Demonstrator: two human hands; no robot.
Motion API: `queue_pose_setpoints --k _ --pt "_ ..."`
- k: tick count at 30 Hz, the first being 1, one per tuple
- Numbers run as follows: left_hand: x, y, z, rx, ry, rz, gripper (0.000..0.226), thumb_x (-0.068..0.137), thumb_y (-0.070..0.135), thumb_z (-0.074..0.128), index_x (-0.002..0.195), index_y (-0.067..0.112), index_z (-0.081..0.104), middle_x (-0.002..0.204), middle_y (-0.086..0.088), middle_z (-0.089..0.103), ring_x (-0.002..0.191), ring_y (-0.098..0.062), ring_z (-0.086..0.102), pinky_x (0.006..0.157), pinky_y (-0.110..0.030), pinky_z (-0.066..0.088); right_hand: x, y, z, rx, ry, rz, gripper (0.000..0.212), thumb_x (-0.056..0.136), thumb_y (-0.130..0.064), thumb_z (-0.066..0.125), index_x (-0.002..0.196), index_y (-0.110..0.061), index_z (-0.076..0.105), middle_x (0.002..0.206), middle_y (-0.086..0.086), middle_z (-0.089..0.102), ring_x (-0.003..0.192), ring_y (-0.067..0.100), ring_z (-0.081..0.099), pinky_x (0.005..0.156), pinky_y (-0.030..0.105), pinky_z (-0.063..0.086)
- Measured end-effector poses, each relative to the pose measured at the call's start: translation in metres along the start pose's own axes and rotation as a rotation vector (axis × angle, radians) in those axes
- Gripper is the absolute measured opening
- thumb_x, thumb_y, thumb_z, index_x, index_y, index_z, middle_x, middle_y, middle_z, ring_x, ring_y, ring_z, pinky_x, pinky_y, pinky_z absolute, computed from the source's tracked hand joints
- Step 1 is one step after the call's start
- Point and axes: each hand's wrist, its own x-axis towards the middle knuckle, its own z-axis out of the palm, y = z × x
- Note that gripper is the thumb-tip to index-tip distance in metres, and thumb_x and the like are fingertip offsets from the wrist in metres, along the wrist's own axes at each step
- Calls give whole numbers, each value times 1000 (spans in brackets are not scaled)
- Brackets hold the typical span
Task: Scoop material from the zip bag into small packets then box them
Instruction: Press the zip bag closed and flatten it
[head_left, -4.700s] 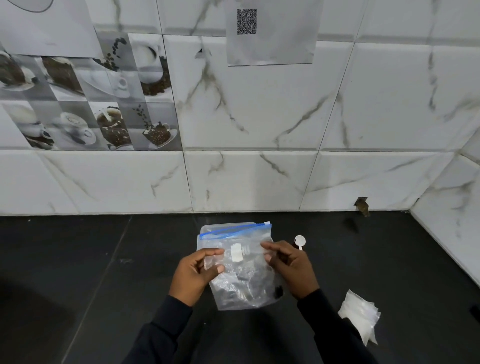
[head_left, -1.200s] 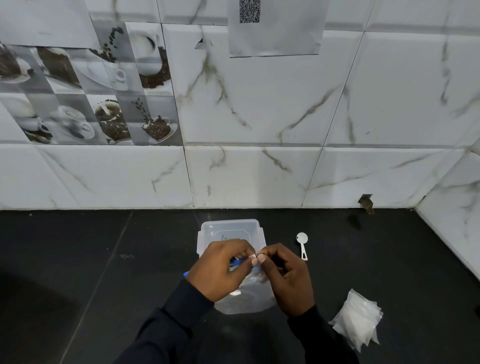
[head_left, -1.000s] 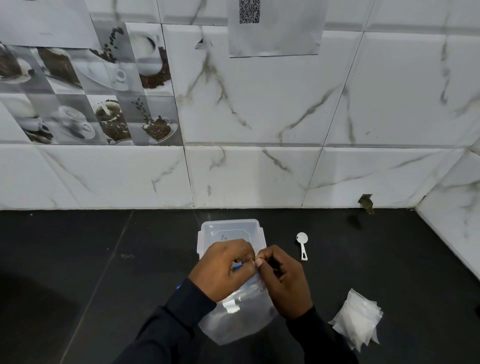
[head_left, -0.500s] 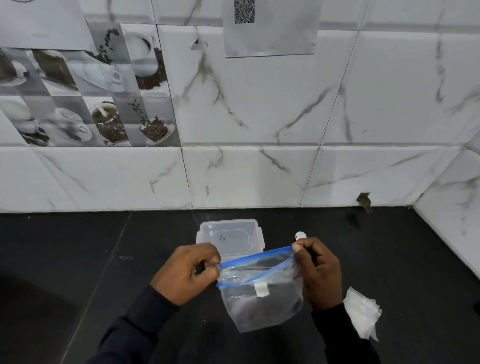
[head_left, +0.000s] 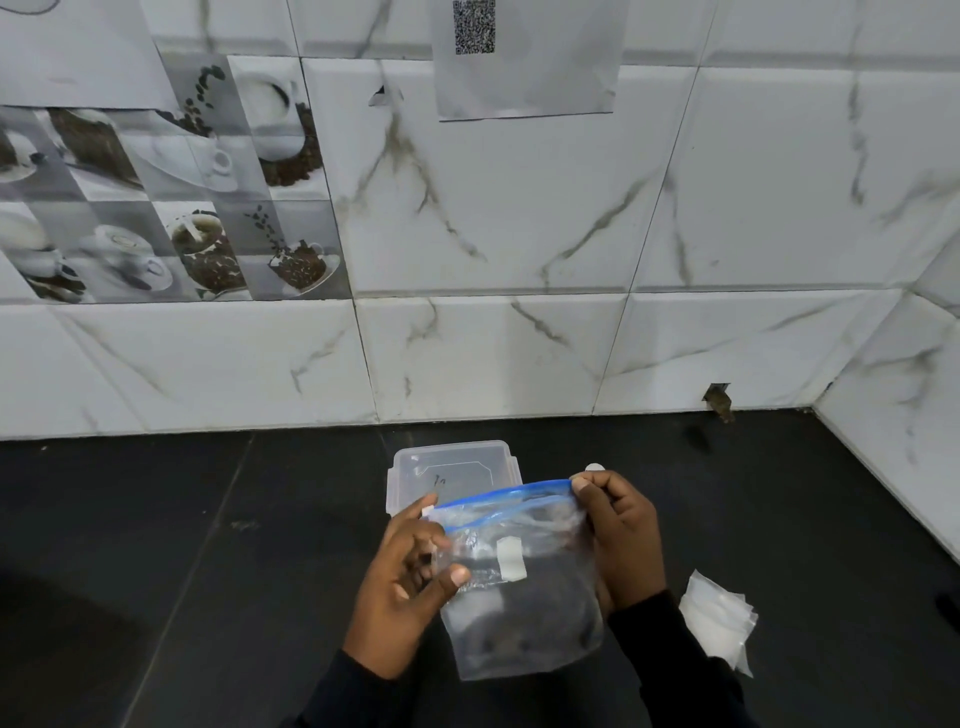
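Between both hands' (head_left: 402, 587) grips, zip bag (head_left: 524, 597).

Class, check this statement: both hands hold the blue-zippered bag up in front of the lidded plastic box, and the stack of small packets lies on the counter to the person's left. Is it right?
One detail is wrong. In the head view the stack of small packets lies to the person's right, beside the right hand. The rest stands: that hand and the left hand hold the zip bag in front of the lidded plastic box.

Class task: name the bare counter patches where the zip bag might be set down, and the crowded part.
Bare: the dark counter left of the lidded box, and between wall and packets. Crowded: box, zip bag, both hands.
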Motion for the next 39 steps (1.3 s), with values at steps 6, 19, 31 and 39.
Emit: queue_pose_setpoints --k 6,19,31,39 --pt "13 -7 -1 30 96 -67 29 79 15 75 104 27 76 78 -13 59 73 -18 52 72 -32 48 2 8 1 68 -12 97 12 92 -9 65 103 -14 65 70 13 61 64 21 50 67 32 47" --pt "13 -2 -21 -113 -161 -217 100 69 10 86 149 32 32 145 13 50 134 -11 49 105 -32 47 -14 14 -18 -136 -599 10 64 76 -8 81 133 -26 61 135 -2 49 125 27 55 103 53 49" --pt "1 -10 -22 171 -49 -93 36 78 -1 76 107 21 69 107 3 72 99 -20 68 89 -38 54 -18 37 -8 -245 -442 35 43 76 -2 74 113 -24 71 95 13 70 85 20 64 82 40 55" --pt "-4 -27 -17 490 107 -88 33 75 2 78 90 31 72 90 11 68 81 -2 63 71 -14 48 -25 44 -10 -537 -394 0 21 82 0 72 99 -13 71 100 -2 65 85 -2 62 69 9 48"
